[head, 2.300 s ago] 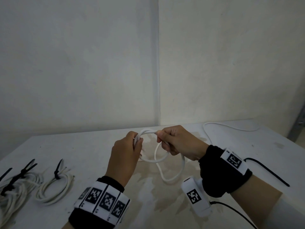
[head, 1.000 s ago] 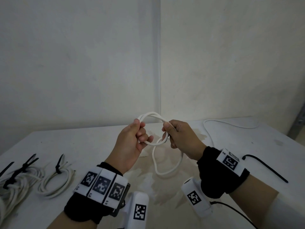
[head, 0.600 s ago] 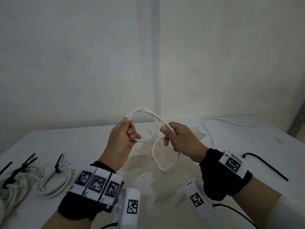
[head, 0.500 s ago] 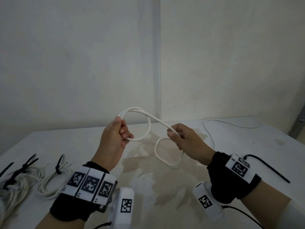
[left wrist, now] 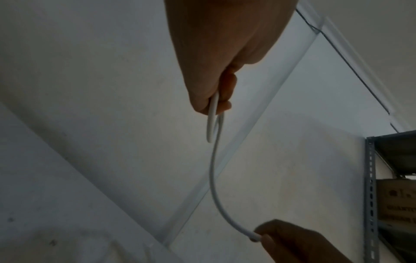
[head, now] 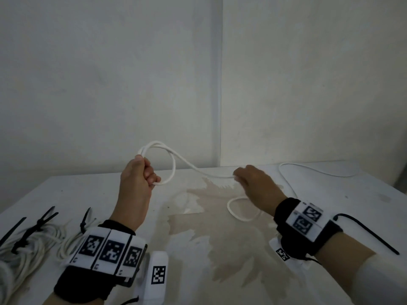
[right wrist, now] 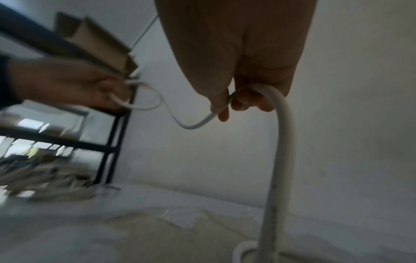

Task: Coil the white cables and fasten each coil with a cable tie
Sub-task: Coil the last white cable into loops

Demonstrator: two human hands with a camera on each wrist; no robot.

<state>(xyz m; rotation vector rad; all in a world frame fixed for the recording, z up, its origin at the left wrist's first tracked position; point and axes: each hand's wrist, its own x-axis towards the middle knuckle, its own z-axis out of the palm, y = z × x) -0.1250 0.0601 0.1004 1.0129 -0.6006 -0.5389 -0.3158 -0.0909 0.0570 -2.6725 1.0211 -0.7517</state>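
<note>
A white cable (head: 187, 164) runs between both hands above the table (head: 110, 194). My left hand (head: 141, 175) grips a small double loop of it, raised at centre left; the left wrist view shows the cable (left wrist: 212, 160) leaving that fist (left wrist: 216, 99). My right hand (head: 248, 179) pinches the strand farther right and lower; in the right wrist view the cable (right wrist: 281, 142) bends over its fingers (right wrist: 247, 101) and drops to the table. Slack lies in a loop (head: 240, 214) under the right wrist and trails to the back right (head: 308, 170).
Two tied white coils (head: 68, 241) (head: 24, 249) with black cable ties lie at the front left. A loose black cable tie (head: 365, 232) lies right of my right wrist. A brownish stain (head: 220, 227) marks the table's middle. Walls stand close behind; metal shelving (left wrist: 371, 195) stands beside the table.
The hands have drawn apart: the left went left and up with its loops, the right went right and down along the strand, stretching cable between them.
</note>
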